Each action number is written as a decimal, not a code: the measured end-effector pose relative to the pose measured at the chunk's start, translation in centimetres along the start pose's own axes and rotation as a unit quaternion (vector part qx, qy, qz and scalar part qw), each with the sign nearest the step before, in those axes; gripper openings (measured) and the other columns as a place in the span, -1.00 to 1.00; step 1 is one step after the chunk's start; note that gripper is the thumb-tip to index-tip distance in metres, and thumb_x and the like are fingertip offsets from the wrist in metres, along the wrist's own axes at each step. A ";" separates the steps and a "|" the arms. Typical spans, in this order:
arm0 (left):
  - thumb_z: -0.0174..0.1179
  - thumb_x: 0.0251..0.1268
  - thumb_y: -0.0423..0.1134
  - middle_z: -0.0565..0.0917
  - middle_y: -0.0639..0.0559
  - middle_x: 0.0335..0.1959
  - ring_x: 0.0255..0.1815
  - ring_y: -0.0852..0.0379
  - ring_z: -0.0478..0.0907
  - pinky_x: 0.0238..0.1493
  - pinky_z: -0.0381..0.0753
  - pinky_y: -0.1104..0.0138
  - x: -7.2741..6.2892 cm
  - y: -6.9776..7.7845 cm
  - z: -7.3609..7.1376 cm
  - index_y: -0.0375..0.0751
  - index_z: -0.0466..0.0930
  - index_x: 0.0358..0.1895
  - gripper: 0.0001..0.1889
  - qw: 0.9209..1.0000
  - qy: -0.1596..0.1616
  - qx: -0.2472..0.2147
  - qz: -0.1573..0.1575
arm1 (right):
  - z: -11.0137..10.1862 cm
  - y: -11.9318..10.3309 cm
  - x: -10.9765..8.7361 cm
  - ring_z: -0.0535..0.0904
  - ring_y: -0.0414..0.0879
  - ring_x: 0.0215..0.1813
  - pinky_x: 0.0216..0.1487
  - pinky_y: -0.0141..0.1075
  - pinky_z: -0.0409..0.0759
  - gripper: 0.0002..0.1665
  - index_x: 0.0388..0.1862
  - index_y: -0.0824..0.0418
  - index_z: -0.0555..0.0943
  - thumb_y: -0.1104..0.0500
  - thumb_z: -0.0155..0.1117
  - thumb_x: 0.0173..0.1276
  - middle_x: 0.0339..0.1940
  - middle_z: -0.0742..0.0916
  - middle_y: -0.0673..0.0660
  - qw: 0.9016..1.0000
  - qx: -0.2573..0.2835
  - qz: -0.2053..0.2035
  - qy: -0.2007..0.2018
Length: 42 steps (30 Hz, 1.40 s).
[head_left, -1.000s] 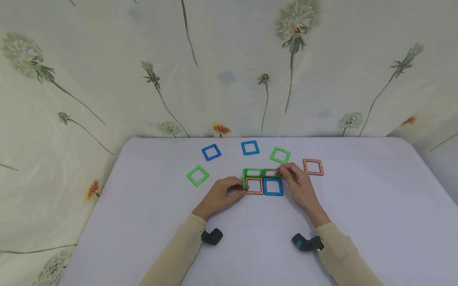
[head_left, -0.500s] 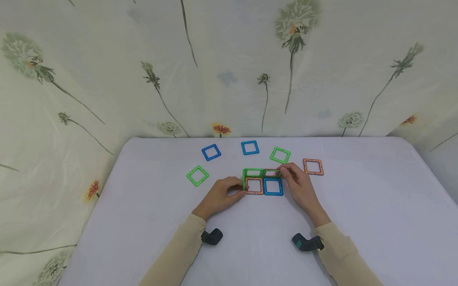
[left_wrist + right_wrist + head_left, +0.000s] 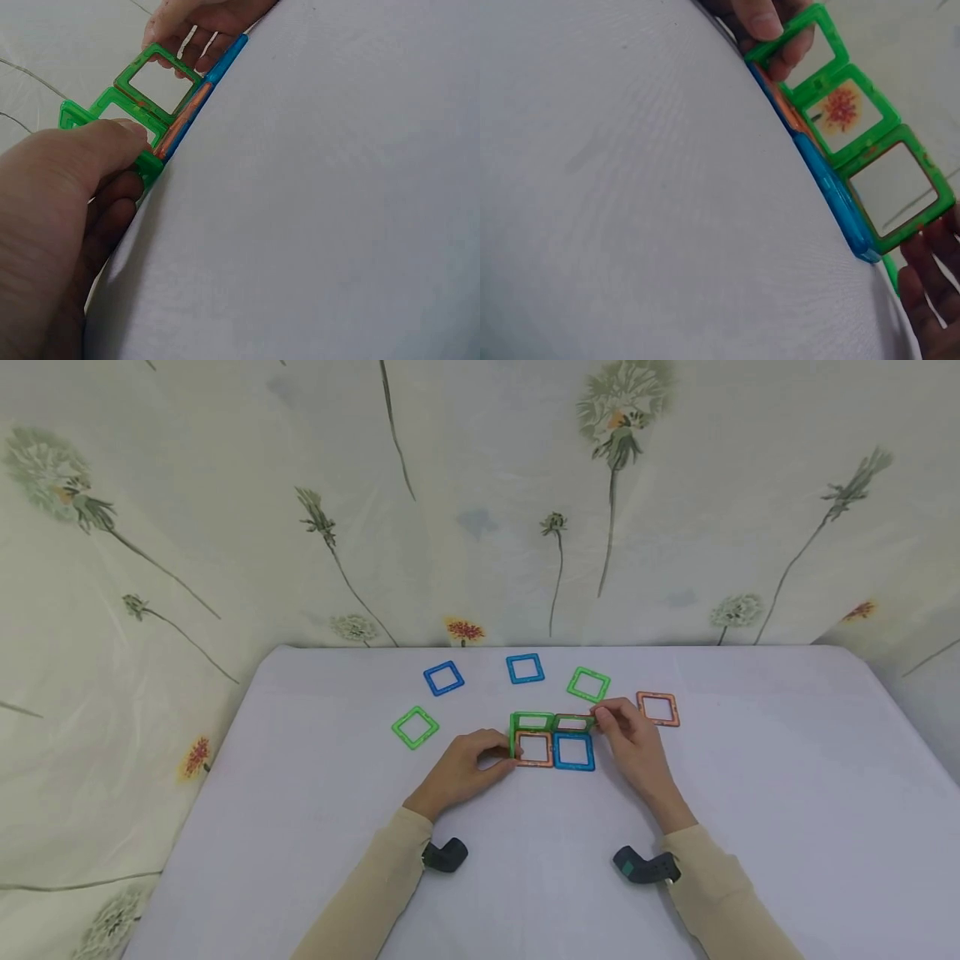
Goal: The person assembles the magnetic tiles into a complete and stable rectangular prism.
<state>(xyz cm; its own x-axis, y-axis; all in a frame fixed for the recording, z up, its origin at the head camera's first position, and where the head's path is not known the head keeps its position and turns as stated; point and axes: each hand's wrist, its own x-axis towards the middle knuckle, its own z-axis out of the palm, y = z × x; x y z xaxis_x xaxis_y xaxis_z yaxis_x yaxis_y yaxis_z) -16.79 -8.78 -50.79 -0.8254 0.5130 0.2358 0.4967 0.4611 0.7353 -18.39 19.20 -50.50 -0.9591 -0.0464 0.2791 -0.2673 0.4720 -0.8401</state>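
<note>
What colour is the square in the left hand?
The square is green, clearest in the right wrist view.

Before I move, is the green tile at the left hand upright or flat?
Upright: the head view shows the green tile edge-on beside the nearer orange tile, pinched by the left hand.

Between the wrist cameras (image 3: 446,855), a hand could pass over the counter (image 3: 540,877) to the near blue square tile (image 3: 574,767); upright green tiles (image 3: 534,716) wall its far side, left hand (image 3: 459,772) and right hand (image 3: 633,747) crowding the ends.
</note>
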 end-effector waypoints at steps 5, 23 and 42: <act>0.25 0.24 -0.15 0.66 0.22 -0.12 -0.07 0.39 0.54 0.04 0.55 0.46 0.0 -0.1 0.0 0.00 0.60 -0.06 -0.78 1.000 0.002 0.003 0.002 | -0.2 0.0 0.1 0.54 -0.33 -0.21 -0.16 -0.66 0.49 -0.72 -0.10 0.16 0.55 -0.01 0.07 0.44 -0.24 0.66 0.00 0.999 0.005 0.005 0.048; 0.27 0.22 -0.19 0.67 0.21 -0.14 -0.09 0.37 0.56 0.02 0.55 0.47 0.0 0.0 0.1 -0.01 0.61 -0.08 -0.80 1.000 0.008 -0.005 -0.004 | -1.4 -2.6 -0.2 0.54 -0.26 -0.28 -0.24 -0.66 0.49 -0.76 -0.17 0.34 0.54 0.15 0.13 0.41 -0.29 0.65 0.12 0.996 0.012 0.007 0.091; 0.25 0.23 -0.14 0.66 0.21 -0.15 -0.11 0.36 0.54 0.00 0.56 0.46 0.0 -0.1 0.1 0.01 0.61 -0.08 -0.79 1.000 0.010 0.002 -0.013 | -2.6 -2.7 0.0 0.54 -0.40 -0.30 -0.26 -0.65 0.49 -0.85 -0.30 0.48 0.53 0.35 0.12 0.33 -0.29 0.66 0.00 0.986 0.060 -0.005 0.155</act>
<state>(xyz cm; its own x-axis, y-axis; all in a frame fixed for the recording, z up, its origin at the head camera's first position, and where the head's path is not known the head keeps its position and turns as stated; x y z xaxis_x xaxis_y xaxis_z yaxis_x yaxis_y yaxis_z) -16.81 -8.78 -50.90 -0.8430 0.4860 0.2304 0.4768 0.4769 0.7384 -17.40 20.22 -47.02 -0.8865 0.2297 0.4017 -0.3046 0.3640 -0.8802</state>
